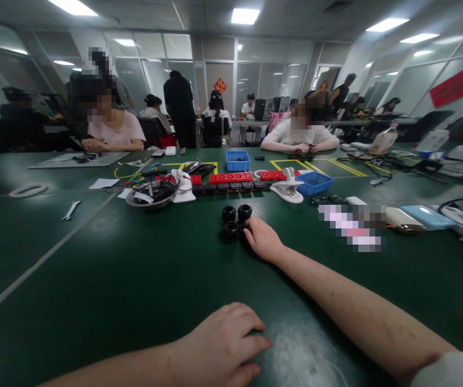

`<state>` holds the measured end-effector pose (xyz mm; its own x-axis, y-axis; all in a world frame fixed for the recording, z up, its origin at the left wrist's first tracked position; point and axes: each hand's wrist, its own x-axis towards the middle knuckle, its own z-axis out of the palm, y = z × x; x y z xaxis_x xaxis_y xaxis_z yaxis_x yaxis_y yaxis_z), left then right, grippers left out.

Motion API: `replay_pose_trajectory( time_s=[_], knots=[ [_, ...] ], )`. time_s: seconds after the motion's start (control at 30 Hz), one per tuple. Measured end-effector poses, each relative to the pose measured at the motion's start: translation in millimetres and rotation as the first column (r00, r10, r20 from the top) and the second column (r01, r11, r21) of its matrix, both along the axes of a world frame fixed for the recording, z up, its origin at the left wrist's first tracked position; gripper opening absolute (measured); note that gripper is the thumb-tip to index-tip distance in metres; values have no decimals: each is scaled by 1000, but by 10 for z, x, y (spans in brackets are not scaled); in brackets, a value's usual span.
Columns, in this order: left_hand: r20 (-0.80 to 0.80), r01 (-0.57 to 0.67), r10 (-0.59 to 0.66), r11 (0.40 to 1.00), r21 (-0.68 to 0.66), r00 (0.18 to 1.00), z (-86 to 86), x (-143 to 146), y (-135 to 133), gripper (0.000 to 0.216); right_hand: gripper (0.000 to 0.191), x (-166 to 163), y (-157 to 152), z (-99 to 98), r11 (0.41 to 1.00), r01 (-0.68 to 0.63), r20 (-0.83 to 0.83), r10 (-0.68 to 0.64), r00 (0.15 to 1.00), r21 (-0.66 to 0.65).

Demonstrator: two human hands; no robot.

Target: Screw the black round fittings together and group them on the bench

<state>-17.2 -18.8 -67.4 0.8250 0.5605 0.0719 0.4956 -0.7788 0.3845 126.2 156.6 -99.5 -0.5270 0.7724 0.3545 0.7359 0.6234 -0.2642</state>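
Observation:
My right hand [262,238] reaches forward across the dark green table [134,279]. Its fingertips touch a small cluster of black ring-shaped parts [235,219]; whether the fingers grip one is hidden. My left hand [223,344] rests flat on the table close to me, fingers loosely curled, holding nothing. Beyond the rings lies a row of red and black blocks [231,181].
Two blue bins [238,160] [315,183], a white clamp stand [290,189], a round dish with cables [150,194] and a wrench [71,210] lie on the table. Phones and cables sit at the right. Other people sit across the table.

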Motion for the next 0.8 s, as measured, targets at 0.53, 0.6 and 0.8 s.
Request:
replay_pose_trajectory(
  time_s=[0.53, 0.6, 0.8],
  knots=[
    [61, 25, -38, 981, 191, 997, -250, -13, 87, 19, 28, 79, -31, 42, 999, -44, -72, 43, 997, -13],
    [70, 30, -45, 980, 195, 997, -282, -24, 92, 18, 28, 82, -41, 54, 999, -42, -67, 41, 997, -11],
    [74, 57, -71, 984, 171, 995, -285, -50, 98, 18, 26, 73, -40, 77, 999, -26, -53, 25, 998, -27]
  ],
)
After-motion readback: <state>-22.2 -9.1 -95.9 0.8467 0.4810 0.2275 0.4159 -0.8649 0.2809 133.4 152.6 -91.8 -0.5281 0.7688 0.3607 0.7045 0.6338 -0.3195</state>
